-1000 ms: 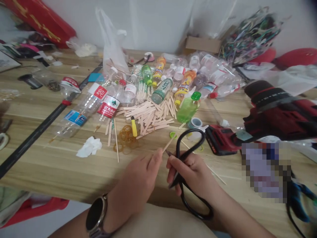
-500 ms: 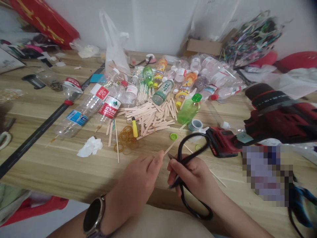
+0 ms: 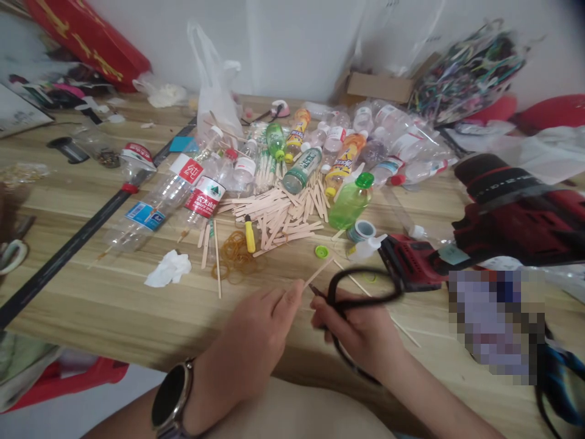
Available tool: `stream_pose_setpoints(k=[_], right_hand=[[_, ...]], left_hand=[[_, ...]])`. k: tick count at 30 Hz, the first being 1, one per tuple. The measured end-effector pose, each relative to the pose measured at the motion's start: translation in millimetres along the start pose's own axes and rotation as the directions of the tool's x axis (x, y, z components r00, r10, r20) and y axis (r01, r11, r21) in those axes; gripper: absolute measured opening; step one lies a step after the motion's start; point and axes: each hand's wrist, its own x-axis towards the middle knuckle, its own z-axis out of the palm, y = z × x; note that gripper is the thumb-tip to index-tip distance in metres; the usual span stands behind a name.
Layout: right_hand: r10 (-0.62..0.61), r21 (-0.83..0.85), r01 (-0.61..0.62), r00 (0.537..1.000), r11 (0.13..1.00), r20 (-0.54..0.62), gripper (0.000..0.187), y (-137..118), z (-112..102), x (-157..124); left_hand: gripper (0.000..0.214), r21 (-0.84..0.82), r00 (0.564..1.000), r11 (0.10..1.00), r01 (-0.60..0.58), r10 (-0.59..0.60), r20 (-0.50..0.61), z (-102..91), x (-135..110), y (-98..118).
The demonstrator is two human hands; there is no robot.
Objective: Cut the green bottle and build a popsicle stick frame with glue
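My left hand (image 3: 262, 332), with a dark watch on its wrist, pinches a thin wooden stick (image 3: 319, 272) that points up and to the right. My right hand (image 3: 361, 329) grips large black scissors (image 3: 361, 291) by the handles; their blade tips meet the stick just past my left thumb. One handle loop sticks out to the right, blurred by motion. Both hands are over the near edge of the wooden table (image 3: 114, 305).
A heap of flat wooden sticks (image 3: 278, 213), rubber bands (image 3: 235, 250), a yellow-handled tool (image 3: 249, 235), a crumpled tissue (image 3: 168, 268) and several plastic bottles (image 3: 320, 158) lie beyond. A red power tool (image 3: 411, 259) and red-black bag (image 3: 516, 213) sit right. A black rod (image 3: 68, 250) crosses left.
The scissors have tilted: the upper handle loop swung down and to the right. My hands and the stick stayed in almost the same place.
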Motion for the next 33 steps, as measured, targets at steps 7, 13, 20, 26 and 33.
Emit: stream_pose_setpoints(k=[7,13,20,26,33], right_hand=[[-0.019,-0.02,0.019,1.0,1.0,-0.012,0.054,0,-1,-2],[0.007,0.088,-0.007,1.0,0.996,-0.002,0.052,-3,1,-2],[0.066,0.136,-0.067,0.998,0.988,0.014,0.05,0,-1,-4],[0.048,0.163,-0.045,0.999,0.986,-0.014,0.048,-2,2,-4],[0.084,0.22,-0.089,0.996,0.971,0.033,0.051,-8,-1,-3]], left_hand=[[0.045,0.018,0.999,1.0,-0.001,0.001,0.033,-2.2,0,3],[0.043,0.029,1.0,0.999,-0.018,0.017,0.013,-1.6,0,2],[0.044,-0.022,0.999,1.0,0.002,-0.001,0.037,-1.9,-4,3],[0.042,-0.045,0.999,0.999,0.018,-0.017,0.03,-3.1,-5,3],[0.043,-0.06,0.999,0.998,0.005,-0.003,0.039,-4.3,-5,4]])
